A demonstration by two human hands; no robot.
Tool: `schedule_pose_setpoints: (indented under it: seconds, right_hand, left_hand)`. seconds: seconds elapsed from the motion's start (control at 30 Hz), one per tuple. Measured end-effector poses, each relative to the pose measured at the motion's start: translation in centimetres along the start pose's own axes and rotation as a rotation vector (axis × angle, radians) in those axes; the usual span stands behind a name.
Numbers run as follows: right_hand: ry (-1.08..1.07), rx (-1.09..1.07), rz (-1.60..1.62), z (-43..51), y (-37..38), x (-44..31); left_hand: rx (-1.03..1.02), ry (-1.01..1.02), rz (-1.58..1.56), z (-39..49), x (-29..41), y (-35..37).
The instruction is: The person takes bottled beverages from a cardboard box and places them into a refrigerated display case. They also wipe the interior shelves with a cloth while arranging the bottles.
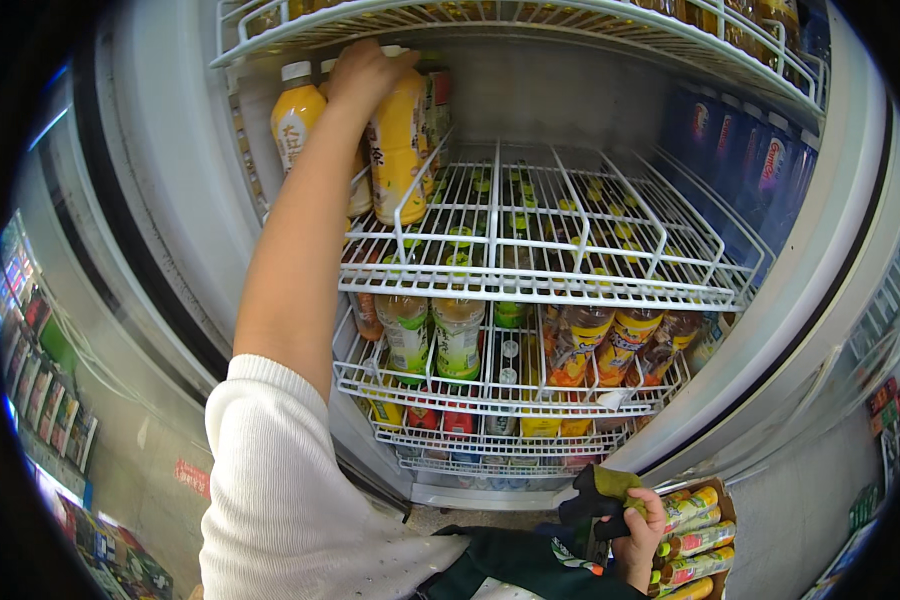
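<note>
My left hand [367,73] reaches up to the shelf's left end, its fingers around the top of a yellow tea bottle [399,154]. That bottle stands upright on a white wire shelf [540,289], and my fingers partly cover its cap. Beside it, left of my wrist, is another yellow bottle [298,112] with a white cap; my forearm hides its lower part. Down at the lower right, my right hand [640,529] grips a crumpled olive-green and black cloth [607,487] in front of my dark apron [517,559].
Blue bottles [769,161] line the cooler's right side. Below are green-labelled tea bottles [456,337] and orange-labelled drinks [630,337]. Another wire shelf [495,19] hangs above my hand. An open carton [726,499] of bottles sits on the floor at right.
</note>
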State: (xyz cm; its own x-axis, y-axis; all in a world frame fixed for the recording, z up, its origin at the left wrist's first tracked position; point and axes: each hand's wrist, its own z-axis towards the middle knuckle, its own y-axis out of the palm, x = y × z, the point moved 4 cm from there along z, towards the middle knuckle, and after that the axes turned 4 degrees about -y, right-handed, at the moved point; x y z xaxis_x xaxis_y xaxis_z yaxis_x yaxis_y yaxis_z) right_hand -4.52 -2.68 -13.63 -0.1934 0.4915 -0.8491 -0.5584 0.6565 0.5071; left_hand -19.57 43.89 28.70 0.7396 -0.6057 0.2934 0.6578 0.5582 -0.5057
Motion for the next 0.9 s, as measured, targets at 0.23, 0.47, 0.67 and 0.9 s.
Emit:
schedule_pose_setpoints:
  seconds: [0.23,0.47,0.67,0.9]
  right_hand:
    - [0.055,-0.061,0.055,-0.4,2.8,0.6]
    - [0.190,-0.515,0.306,2.9,11.1,-4.8]
    - [0.035,-0.725,0.508,1.3,20.3,-13.4]
    - [0.137,-0.176,0.406,-3.6,5.4,-8.3]
  left_hand:
    - [0.277,0.111,-0.060,-3.1,0.5,-3.4]
    - [0.797,0.671,-0.218,-19.2,8.8,-12.1]
    - [0.505,1.002,-0.543,-30.6,12.2,-15.9]
    - [0.154,1.397,-0.910,-44.8,18.3,-7.7]
